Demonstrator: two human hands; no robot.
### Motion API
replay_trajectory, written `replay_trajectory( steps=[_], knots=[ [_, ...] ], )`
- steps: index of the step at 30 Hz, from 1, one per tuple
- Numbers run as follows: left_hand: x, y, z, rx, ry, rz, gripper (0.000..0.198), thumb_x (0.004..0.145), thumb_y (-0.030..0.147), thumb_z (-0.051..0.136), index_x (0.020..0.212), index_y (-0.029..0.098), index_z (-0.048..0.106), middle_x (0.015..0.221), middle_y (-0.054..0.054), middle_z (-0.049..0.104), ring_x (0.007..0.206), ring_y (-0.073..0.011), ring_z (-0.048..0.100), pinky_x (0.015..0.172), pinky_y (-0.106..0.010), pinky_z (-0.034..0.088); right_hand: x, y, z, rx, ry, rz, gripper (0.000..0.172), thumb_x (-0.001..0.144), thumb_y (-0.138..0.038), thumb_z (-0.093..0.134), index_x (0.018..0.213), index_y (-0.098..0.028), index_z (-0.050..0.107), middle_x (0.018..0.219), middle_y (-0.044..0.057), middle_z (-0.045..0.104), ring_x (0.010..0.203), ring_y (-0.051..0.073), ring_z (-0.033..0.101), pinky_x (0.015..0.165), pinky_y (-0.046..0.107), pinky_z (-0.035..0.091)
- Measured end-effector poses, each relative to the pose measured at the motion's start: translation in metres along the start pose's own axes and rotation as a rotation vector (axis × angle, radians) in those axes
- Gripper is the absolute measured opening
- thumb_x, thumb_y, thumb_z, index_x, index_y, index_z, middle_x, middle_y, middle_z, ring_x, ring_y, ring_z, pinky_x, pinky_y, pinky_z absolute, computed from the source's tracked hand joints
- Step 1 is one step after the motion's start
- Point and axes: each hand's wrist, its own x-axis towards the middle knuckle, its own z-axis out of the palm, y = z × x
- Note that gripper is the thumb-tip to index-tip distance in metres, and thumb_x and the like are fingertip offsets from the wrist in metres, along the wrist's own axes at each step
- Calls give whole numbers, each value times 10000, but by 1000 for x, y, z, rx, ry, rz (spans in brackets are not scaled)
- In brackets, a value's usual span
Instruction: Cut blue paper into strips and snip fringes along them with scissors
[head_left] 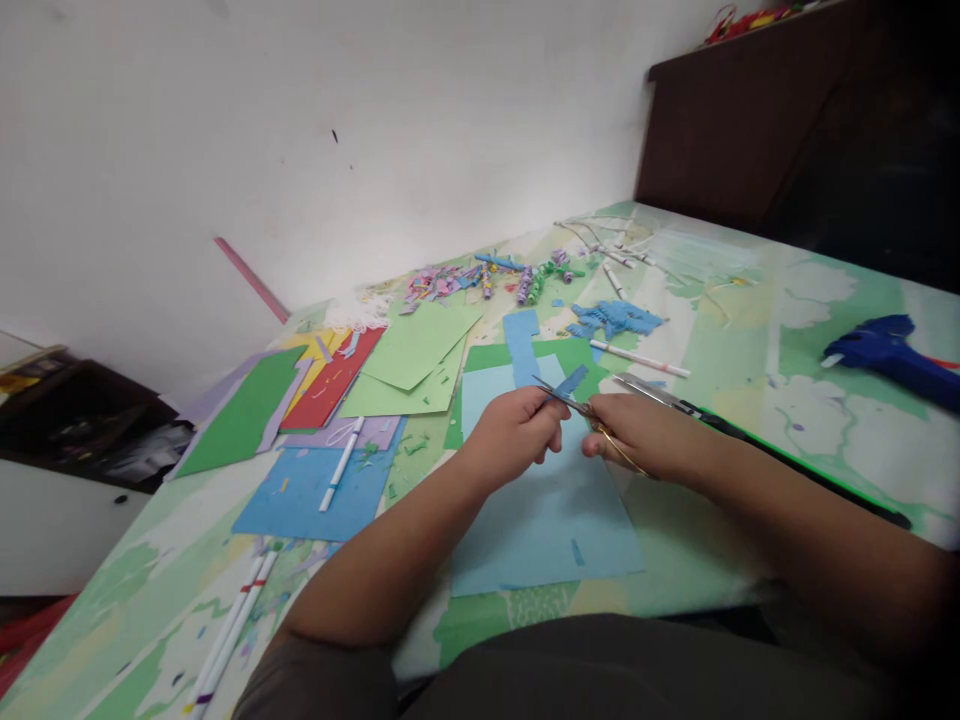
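My right hand (637, 435) is closed around the gold-coloured handles of a small pair of scissors (577, 403). The blades point left across the fingertips of my left hand (519, 435). Between the left thumb and fingers is a small blue paper strip (573, 380), and the blades lie against it. Both hands are above a light blue paper sheet (547, 510), which has a small darker blue scrap on it. Just beyond the hands, a longer blue paper strip (521, 345) lies flat, partly over a green sheet (480, 357).
Large scissors (720, 425) lie beside my right forearm, and a blue glue gun (892, 355) is at the right. Blue fringed pieces (619, 318) and curled paper bits (529, 285) are farther back. Coloured sheets (247, 410) and white markers (232, 630) spread over the left side.
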Motion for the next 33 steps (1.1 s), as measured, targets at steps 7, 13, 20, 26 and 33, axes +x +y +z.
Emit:
replay_trajectory(
  steps=[7, 13, 20, 26, 33],
  knots=[
    [5, 0, -6, -322, -115, -143, 102, 731, 228, 471, 747, 141, 523, 615, 0, 606, 376, -54, 478, 373, -192, 375, 2, 2, 2, 4, 22, 32, 401, 791, -538, 344, 712, -168, 476, 660, 48, 546, 546, 139, 450, 477, 229, 238],
    [5, 0, -9, -210, -97, -93, 135, 748, 209, 416, 681, 137, 509, 501, 28, 540, 356, -42, 432, 359, -171, 331, 1, 4, 5, 40, 23, -12, 374, 804, -509, 331, 688, -172, 448, 625, 33, 514, 520, 129, 417, 480, 235, 244],
    [1, 3, -6, 17, -19, -13, 162, 739, 243, 386, 663, 160, 502, 467, 65, 477, 379, -40, 394, 420, -174, 323, -3, -1, 3, 133, -1, -60, 325, 791, -472, 362, 737, -165, 452, 665, 45, 517, 571, 154, 445, 498, 244, 269],
    [-3, 6, -7, 84, -36, 18, 182, 741, 268, 381, 652, 167, 503, 475, 60, 465, 412, -59, 405, 459, -193, 343, -5, -2, 3, 206, 1, -113, 373, 804, -488, 287, 749, -157, 449, 673, 53, 506, 585, 161, 438, 516, 257, 294],
    [-3, 8, -8, 116, -53, 27, 194, 746, 279, 378, 642, 169, 500, 476, 61, 471, 406, -53, 404, 449, -183, 344, -7, -1, 3, 260, -33, -189, 432, 825, -510, 192, 762, -156, 432, 674, 42, 461, 591, 151, 414, 535, 267, 310]
  ],
)
